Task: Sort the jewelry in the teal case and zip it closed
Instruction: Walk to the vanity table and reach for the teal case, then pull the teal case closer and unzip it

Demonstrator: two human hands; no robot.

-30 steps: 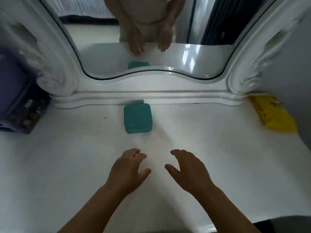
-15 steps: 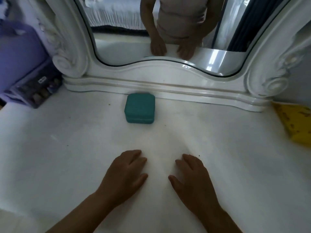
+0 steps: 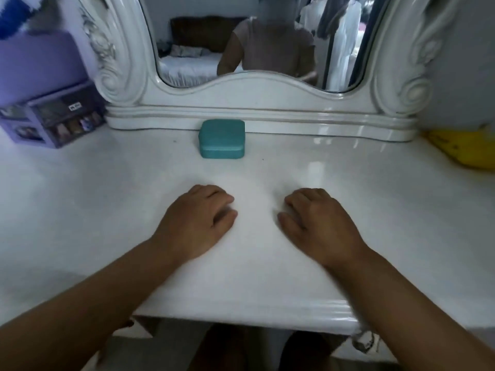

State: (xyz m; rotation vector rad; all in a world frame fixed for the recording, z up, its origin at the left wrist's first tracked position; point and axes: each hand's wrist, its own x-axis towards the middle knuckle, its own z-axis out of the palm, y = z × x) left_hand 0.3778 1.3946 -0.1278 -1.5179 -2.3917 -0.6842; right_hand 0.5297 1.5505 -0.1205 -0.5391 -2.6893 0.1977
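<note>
Both my left hand (image 3: 197, 220) and right hand (image 3: 318, 223) rest empty, fingers loosely curled, on the bench (image 3: 107, 210); teal case (image 3: 222, 142) (zipped) sits ahead, nearer the left.

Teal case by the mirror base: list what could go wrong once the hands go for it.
1. The closed, rounded teal case sits far back against the white mirror base, beyond both hands; a hasty reach could shove it into the base rather than lift it.
2. The white tabletop looks glossy, so opening it one-handed may let it slide. The left hand and right hand rest flat, holding nothing.
3. Its contents are hidden, so small pieces might spill when it opens.
</note>
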